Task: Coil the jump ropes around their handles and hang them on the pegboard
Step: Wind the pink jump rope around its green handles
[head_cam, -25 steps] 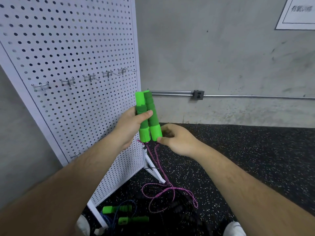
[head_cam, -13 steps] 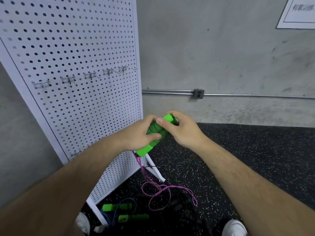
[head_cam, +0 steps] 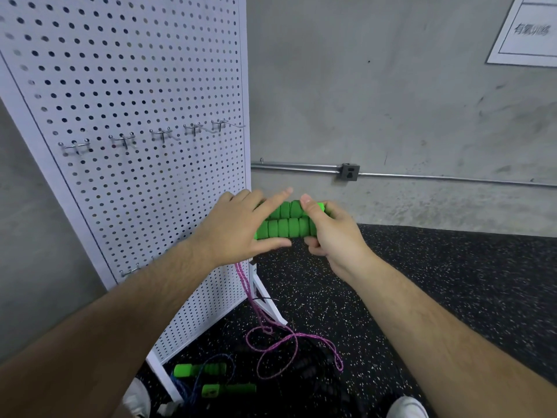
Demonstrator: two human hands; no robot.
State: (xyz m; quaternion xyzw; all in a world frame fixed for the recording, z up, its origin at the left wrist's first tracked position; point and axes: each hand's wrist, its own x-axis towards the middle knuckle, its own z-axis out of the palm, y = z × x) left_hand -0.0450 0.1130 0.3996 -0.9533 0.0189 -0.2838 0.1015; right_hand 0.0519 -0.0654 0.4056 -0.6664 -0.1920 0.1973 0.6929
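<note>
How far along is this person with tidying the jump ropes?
Nothing looks finished: the pegboard hooks hang bare. In hand: the right hand grips the paired green handles, the left hand lies across them, and their pink rope trails uncoiled to the floor. Left: coil and hang it, then the blue-roped pair on the floor.

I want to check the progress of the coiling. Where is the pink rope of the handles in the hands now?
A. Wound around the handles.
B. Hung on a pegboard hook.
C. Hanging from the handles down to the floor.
C: the pink rope drops from the left end of the green handles and lies in loose loops on the floor; none is wound around them.
</note>
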